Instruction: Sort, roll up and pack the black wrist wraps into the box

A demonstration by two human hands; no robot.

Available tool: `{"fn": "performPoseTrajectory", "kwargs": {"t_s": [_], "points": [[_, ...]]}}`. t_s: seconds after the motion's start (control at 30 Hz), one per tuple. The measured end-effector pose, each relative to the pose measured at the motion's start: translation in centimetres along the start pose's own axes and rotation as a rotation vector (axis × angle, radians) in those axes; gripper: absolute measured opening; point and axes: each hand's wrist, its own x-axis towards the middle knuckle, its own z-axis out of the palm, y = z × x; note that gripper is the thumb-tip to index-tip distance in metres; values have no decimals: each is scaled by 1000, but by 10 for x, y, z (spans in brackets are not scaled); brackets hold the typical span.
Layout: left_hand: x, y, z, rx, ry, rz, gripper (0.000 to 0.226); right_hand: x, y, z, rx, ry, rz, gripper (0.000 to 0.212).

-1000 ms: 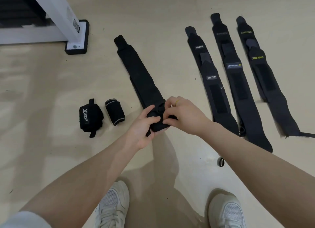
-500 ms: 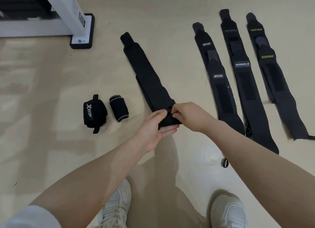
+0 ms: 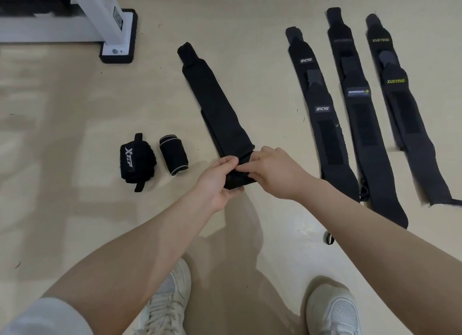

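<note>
Now both the left hand [image 3: 220,178] and right hand [image 3: 272,169] are pinching the flat wrist wrap's [image 3: 215,104] near end (starting a tight roll).

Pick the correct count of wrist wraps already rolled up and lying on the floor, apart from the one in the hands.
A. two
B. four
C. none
A: two rolled wraps lie to the left of the hands, the one with white lettering and the grey-edged roll beside it.

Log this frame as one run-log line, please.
phase: rolling | left hand + right hand: pinch near end of plain wrap | rolled: two wraps | flat: three stacks | box: unseen
</note>
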Motion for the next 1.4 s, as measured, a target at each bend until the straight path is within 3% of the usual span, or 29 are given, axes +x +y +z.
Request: {"fn": "performPoseTrajectory", "kwargs": {"t_s": [0.1, 0.23, 0.4, 0.5, 0.8, 0.9, 1.0, 1.07, 1.23, 1.4], "points": [[2, 0, 3, -68, 34, 2, 12, 4, -2, 2, 110, -28, 72, 36], [2, -3, 7, -129, 47, -15, 15, 5, -3, 2, 251, 126, 270, 21], [0, -3, 10, -98, 64, -13, 24, 0, -9, 5, -106, 269, -28, 19], [2, -1, 5, -77, 82, -9, 23, -9, -9, 8, -125, 210, -110, 27], [2, -2, 6, -47, 93, -61, 34, -6, -2, 16, -146, 251, -129, 9], [1, -1, 6, -40, 91, -82, 15, -8, -3, 20, -83, 95, -25, 20], [3, -3, 2, -43, 93, -71, 20, -10, 0, 22, 31, -52, 66, 27], [3, -3, 1, -80, 72, -58, 27, -10, 1, 21, 100, -58, 99, 26], [-1, -1, 3, -95, 36, -131, 14, -10, 1, 14, 439, 11, 183, 17], [1, -4, 4, -105, 30, -126, 10, -3, -7, 15, 253, 20, 274, 11]]}}
